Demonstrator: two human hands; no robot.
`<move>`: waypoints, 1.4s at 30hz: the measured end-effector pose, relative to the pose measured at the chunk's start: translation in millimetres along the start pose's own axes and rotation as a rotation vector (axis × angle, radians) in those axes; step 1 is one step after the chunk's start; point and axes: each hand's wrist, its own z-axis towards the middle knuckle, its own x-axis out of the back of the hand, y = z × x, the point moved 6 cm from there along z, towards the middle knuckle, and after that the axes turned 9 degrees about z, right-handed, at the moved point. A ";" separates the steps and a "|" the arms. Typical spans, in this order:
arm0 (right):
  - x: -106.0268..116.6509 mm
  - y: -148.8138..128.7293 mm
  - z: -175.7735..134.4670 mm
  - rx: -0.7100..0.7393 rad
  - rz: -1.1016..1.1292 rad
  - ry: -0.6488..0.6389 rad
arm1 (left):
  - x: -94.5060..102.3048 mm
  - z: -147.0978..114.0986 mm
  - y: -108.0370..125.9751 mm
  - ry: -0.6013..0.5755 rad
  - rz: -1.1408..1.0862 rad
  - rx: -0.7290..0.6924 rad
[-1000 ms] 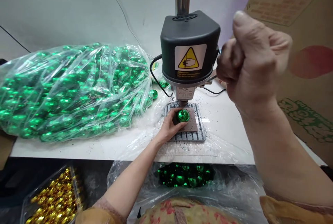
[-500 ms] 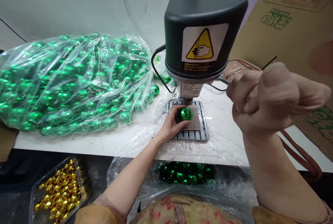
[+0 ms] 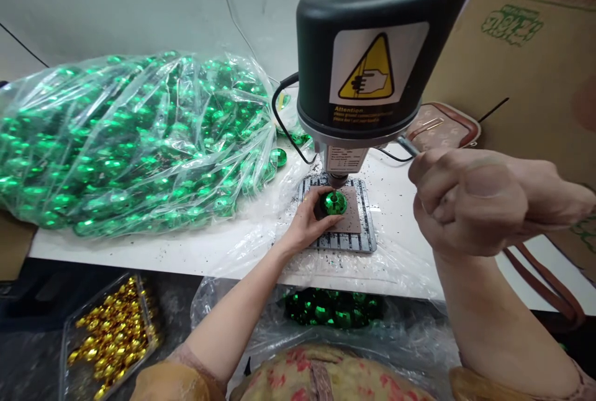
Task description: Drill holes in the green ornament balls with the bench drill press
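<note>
Green faceted bead (image 3: 337, 206) sitting under the drill chuck (image 3: 337, 181)

You're pinching it between left hand (image 3: 305, 221) thumb and forefinger, on the brown pad (image 3: 354, 222); your right hand (image 3: 465, 196) is gripping the metal feed lever (image 3: 408, 145), fist closed
Looks like you're drilling or about to; can't tell if the bit (image 3: 334, 192) is biting
Next move probably calls for steady lever pressure, bead centred
Its dark-marked top is facing up toward the bit; it's looking round, no clear long axis
</note>
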 end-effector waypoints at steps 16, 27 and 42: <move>-0.7 -3.6 -9.6 0.395 0.040 -0.084 | -0.7 -0.4 -0.2 -0.004 -0.008 -0.003; -1.7 -1.3 -10.2 0.378 0.076 -0.078 | 0.0 -0.5 -2.7 0.016 0.023 -0.014; -12.1 -12.0 44.0 -0.022 0.071 0.171 | -33.6 -138.4 74.5 -0.101 0.654 -0.651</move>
